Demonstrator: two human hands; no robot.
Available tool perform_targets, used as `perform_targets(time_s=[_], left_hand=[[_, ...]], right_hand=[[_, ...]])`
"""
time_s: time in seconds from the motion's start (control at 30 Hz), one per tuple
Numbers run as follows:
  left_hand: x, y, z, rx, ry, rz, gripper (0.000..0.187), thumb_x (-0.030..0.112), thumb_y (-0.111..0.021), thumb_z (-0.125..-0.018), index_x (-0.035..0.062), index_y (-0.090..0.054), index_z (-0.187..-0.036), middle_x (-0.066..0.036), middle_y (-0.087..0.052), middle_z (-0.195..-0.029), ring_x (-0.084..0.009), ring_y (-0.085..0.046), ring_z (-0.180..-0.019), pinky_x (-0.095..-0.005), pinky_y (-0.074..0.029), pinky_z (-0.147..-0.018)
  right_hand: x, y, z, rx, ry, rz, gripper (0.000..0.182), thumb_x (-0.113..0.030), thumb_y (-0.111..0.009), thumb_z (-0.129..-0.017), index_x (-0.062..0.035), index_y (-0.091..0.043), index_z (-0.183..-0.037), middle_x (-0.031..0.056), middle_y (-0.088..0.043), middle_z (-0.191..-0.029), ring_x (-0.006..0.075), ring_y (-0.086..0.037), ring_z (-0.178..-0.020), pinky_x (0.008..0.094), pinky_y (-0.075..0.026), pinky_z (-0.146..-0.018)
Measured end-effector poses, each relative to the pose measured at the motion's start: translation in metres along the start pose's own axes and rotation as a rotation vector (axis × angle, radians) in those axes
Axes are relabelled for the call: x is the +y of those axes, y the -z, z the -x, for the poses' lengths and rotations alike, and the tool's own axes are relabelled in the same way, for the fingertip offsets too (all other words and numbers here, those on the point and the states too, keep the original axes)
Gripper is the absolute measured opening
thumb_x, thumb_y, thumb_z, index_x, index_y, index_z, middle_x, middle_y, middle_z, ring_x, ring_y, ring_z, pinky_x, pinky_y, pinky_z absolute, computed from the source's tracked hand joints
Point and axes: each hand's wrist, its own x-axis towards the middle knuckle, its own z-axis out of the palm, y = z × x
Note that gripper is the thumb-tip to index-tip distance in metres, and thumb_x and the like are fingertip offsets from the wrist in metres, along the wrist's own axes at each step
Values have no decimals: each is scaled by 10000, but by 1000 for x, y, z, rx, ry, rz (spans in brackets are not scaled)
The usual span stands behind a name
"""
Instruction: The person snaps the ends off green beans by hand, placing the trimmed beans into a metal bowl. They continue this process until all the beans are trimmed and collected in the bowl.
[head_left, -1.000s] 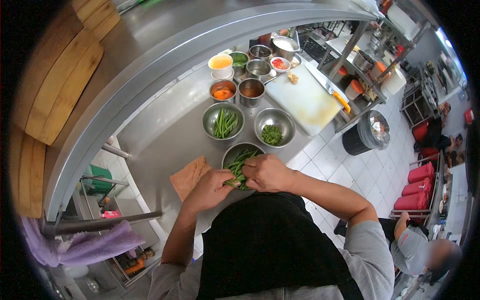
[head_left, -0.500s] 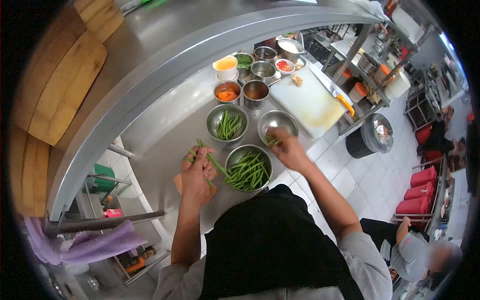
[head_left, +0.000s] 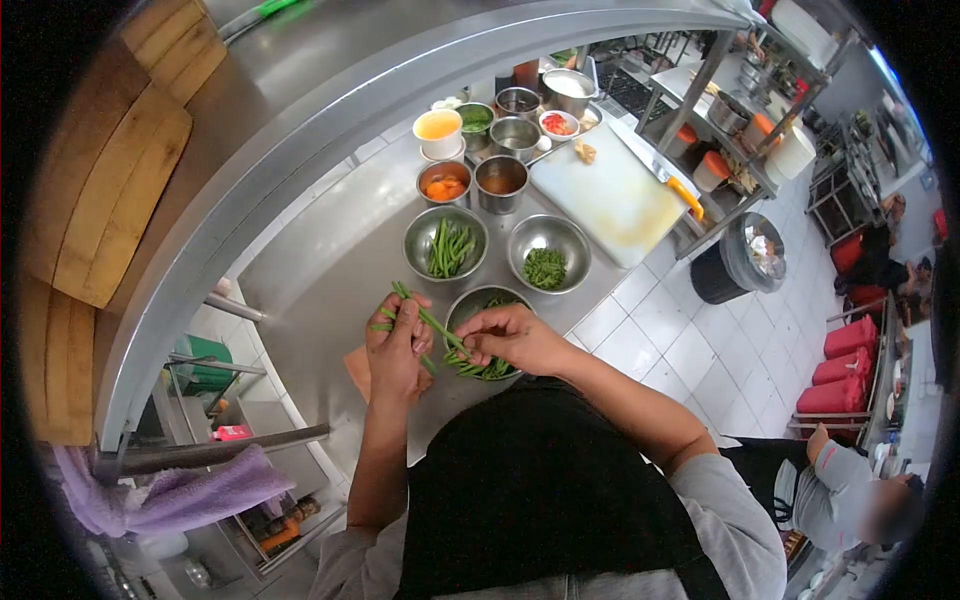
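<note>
My left hand point(head_left: 398, 335) is closed round several green beans point(head_left: 425, 315), which stick out on both sides of its fingers. The fingertips of my right hand point(head_left: 510, 338) pinch the lower right end of one bean. Both hands are over or beside the nearest steel bowl point(head_left: 456, 308), which holds many beans and is partly hidden by my right hand. Behind it, a second bowl point(head_left: 412, 250) holds more whole beans. To its right, a third bowl point(head_left: 580, 240) contains small green trimmings point(head_left: 545, 268).
Behind the bowls stand carrots point(head_left: 445, 187) in a pot, a sauce pot point(head_left: 502, 178) and other containers. A white cutting board point(head_left: 610, 200) bears an orange-handled knife point(head_left: 684, 197). A bin point(head_left: 722, 272) stands right on the floor. Another person point(head_left: 835, 495) is at lower right.
My right hand has moved from the trimmings bowl down and left to the bean in my left hand. The trimmings now show. The view has shifted slightly.
</note>
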Motion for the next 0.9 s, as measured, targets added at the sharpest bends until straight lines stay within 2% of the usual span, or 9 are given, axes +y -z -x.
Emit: perform_targets(time_s=[0.13, 0.2, 0.3, 0.37, 0.43, 0.53, 0.6, 0.77, 0.9], left_hand=[[-3, 0, 3, -43, -33, -113, 200, 181, -522, -1047, 9, -599, -981, 37, -420, -652, -48, -363, -554, -219, -295, -503], [-7, -2, 9, -36, -25, -149, 199, 172, -516, -1048, 5, -602, -981, 35, -433, -652, -46, -365, -558, -221, -296, -505], [-11, -9, 19, -22, -188, -259, 187, 154, -514, -1046, 2, -608, -990, 31, -451, -664, -42, -374, -565, -220, -302, -510], [-7, -12, 19, 56, -368, -336, 173, 150, -524, -1042, 6, -612, -1004, 33, -456, -670, -36, -385, -577, -214, -316, -518], [-2, -11, 16, 65, -324, -300, 171, 152, -527, -1041, 10, -613, -1003, 36, -456, -675, -32, -386, -582, -212, -320, -518], [-2, -7, 12, 62, -248, -254, 167, 155, -533, -1039, 14, -615, -1004, 41, -460, -688, -25, -388, -592, -207, -325, -517], [-4, -6, 12, 65, -216, -252, 166, 157, -536, -1038, 15, -616, -1007, 43, -464, -697, -22, -389, -596, -205, -325, -516], [-5, -4, 13, 9, -245, -325, 175, 172, -555, -1031, 12, -622, -1013, 39, -469, -714, -24, -395, -610, -199, -324, -525], [-4, -11, 22, 62, -308, -408, 177, 172, -564, -1027, 6, -624, -1018, 36, -468, -715, -33, -399, -620, -203, -330, -540]], right_hand=[[-6, -8, 2, 63, -83, 79, 169, 13, -555, -929, 30, -649, -1068, 48, -672, -859, 108, -624, -756, 254, -518, -704], [4, -6, 1, 219, -14, 239, 144, -5, -535, -927, 17, -637, -1027, 32, -658, -822, 93, -608, -717, 245, -509, -675], [23, 20, -11, 382, -13, 107, 128, -71, -561, -924, -3, -641, -997, 17, -654, -827, 89, -597, -686, 257, -504, -627], [18, 26, -3, 315, -43, 83, 150, -79, -528, -939, -11, -638, -1013, 17, -649, -835, 90, -593, -693, 254, -502, -629], [0, 21, 6, 172, -124, 78, 211, -82, -450, -974, -27, -632, -1065, 18, -645, -868, 97, -595, -724, 246, -501, -641], [2, 13, 8, 114, -148, -31, 236, -67, -450, -972, -12, -640, -1100, 32, -661, -875, 92, -613, -721, 240, -508, -649], [3, 10, 8, 105, -145, -105, 227, -66, -475, -968, -8, -645, -1106, 26, -659, -876, 87, -609, -713, 236, -505, -643], [3, 3, 8, 77, -113, 182, 176, -110, -566, -940, -6, -666, -1042, 24, -667, -855, 74, -604, -707, 225, -493, -638], [13, 6, 9, 127, -86, 166, 177, -131, -579, -933, -10, -673, -1023, 26, -676, -857, 70, -608, -715, 220, -489, -639]])
